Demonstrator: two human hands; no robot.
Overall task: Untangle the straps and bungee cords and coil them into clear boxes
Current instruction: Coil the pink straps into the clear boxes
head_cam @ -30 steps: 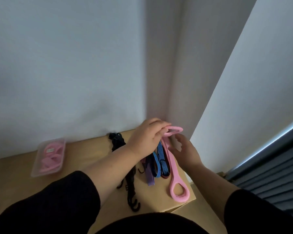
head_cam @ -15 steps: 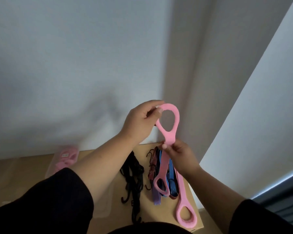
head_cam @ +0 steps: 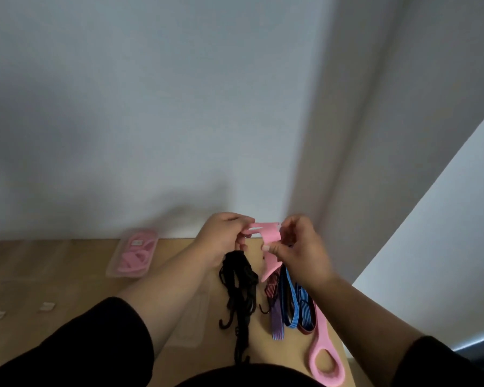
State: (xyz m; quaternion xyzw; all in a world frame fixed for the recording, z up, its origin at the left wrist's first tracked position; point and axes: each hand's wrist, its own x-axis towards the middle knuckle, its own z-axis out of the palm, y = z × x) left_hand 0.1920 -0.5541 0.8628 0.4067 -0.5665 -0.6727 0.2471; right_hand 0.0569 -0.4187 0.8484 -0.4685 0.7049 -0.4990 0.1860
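A pink strap (head_cam: 266, 232) with loop ends is held up above the wooden table (head_cam: 53, 263), folded over at its top. My left hand (head_cam: 224, 236) pinches its left part and my right hand (head_cam: 302, 247) pinches the fold, with the tail hanging down between them. A second pink strap (head_cam: 323, 356) lies flat at the table's right edge. Beside it lie blue striped bungee cords (head_cam: 292, 303), a purple one (head_cam: 277, 322) and a dark red one. A black hooked cord bundle (head_cam: 239, 289) lies left of them.
A clear box (head_cam: 133, 254) holding coiled pink straps sits against the wall at the back left. Another clear box (head_cam: 192, 322) lies partly under my left forearm. Small white tabs (head_cam: 46, 306) lie on the left of the table. The table ends just right of the straps.
The pink strap was held upright with its loop raised; now it is lowered and folded over between both hands. The view has tilted so the hands sit lower.
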